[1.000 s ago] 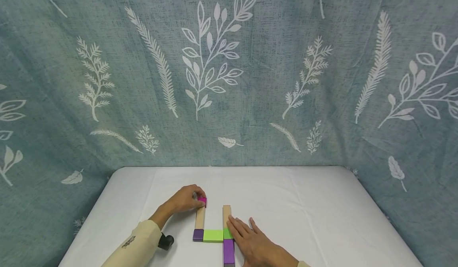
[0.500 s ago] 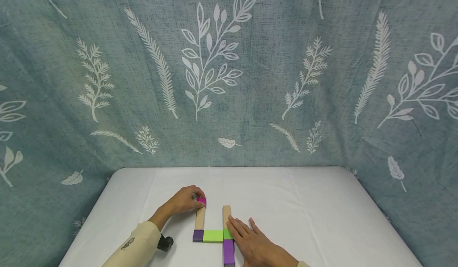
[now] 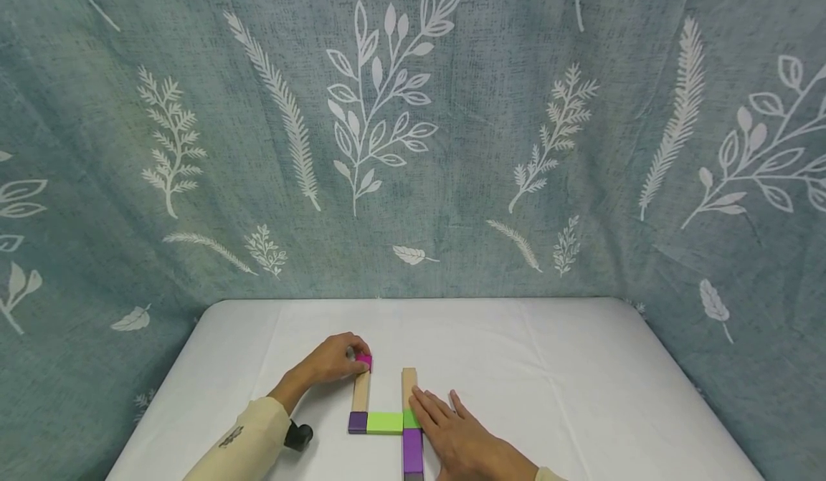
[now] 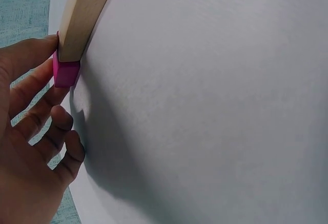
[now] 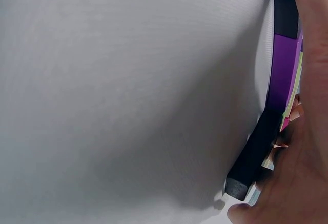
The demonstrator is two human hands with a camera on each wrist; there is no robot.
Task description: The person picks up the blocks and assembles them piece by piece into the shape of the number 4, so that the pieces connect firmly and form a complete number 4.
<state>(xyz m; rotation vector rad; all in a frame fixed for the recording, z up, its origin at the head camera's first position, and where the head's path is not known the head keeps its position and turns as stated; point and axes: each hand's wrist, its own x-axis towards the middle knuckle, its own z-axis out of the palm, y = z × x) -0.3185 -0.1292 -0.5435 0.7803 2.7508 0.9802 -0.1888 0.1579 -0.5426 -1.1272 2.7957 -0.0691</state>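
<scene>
My left hand (image 3: pixel 334 358) pinches a small magenta block (image 3: pixel 364 363) between thumb and fingers, at the far end of a plain wooden block (image 3: pixel 361 393). In the left wrist view the magenta block (image 4: pixel 66 74) sits against the wooden block's end (image 4: pixel 84 16). My right hand (image 3: pixel 461 438) lies with straight fingers along the right-hand row, fingertips over a second wooden block (image 3: pixel 409 383) and a green block (image 3: pixel 411 418). A purple block (image 3: pixel 412 451) continues that row toward me. In the right wrist view dark blocks (image 5: pixel 259 155) adjoin the purple block (image 5: pixel 283 73), beside my palm.
A long lime-green block (image 3: pixel 384 424) and a dark purple block (image 3: pixel 358 422) link the two rows. By the left sleeve is a black knobbed piece (image 3: pixel 300 436). The white-covered table (image 3: pixel 548 352) ends at a leaf-patterned curtain (image 3: pixel 413 144).
</scene>
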